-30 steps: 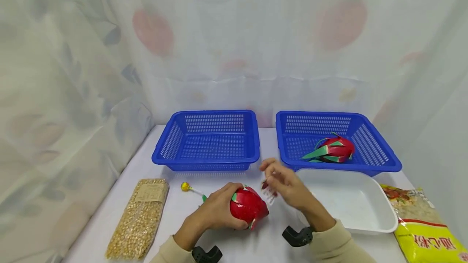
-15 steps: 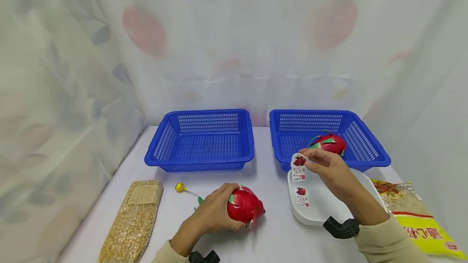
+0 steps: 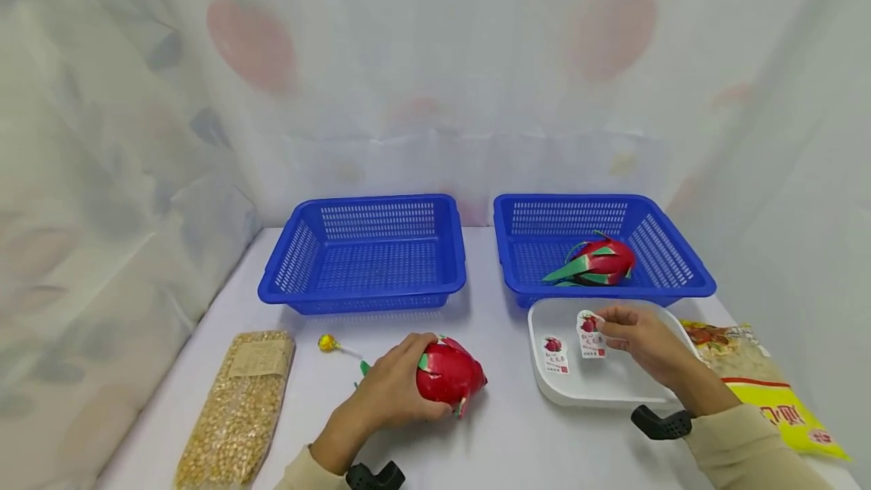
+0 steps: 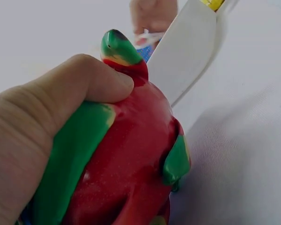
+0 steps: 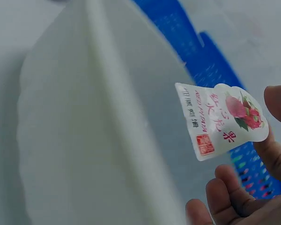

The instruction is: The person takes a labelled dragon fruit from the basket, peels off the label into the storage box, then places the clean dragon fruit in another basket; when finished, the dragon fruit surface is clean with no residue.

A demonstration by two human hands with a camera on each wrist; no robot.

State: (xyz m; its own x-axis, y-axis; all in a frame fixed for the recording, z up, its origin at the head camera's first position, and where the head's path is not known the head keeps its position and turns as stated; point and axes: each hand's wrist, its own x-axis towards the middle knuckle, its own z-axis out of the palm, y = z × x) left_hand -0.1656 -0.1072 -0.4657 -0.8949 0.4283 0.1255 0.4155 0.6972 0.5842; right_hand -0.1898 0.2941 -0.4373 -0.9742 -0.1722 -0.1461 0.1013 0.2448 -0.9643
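My left hand (image 3: 398, 384) grips a red dragon fruit (image 3: 450, 375) with green scales on the white table, the thumb across its skin in the left wrist view (image 4: 131, 140). My right hand (image 3: 640, 339) is over the white tray (image 3: 633, 398), holding a small white label (image 3: 590, 342) by its rounded end. Dragon fruit pictures and red writing show on that label (image 5: 222, 117) in the right wrist view; the thumb tip there stands a little apart from it. A matching label (image 3: 555, 356) lies in the tray's left part.
Two blue baskets (image 3: 361, 299) stand at the back; the right basket (image 3: 506, 263) contains another dragon fruit (image 3: 602, 259). A bag of corn kernels (image 3: 238, 414) lies at left, near a yellow lollipop (image 3: 329, 342). A yellow food bag (image 3: 782, 407) lies right of the tray.
My right hand has moved right, from beside the dragon fruit to over the tray, with the label in its fingers. My left hand keeps its grip on the dragon fruit.
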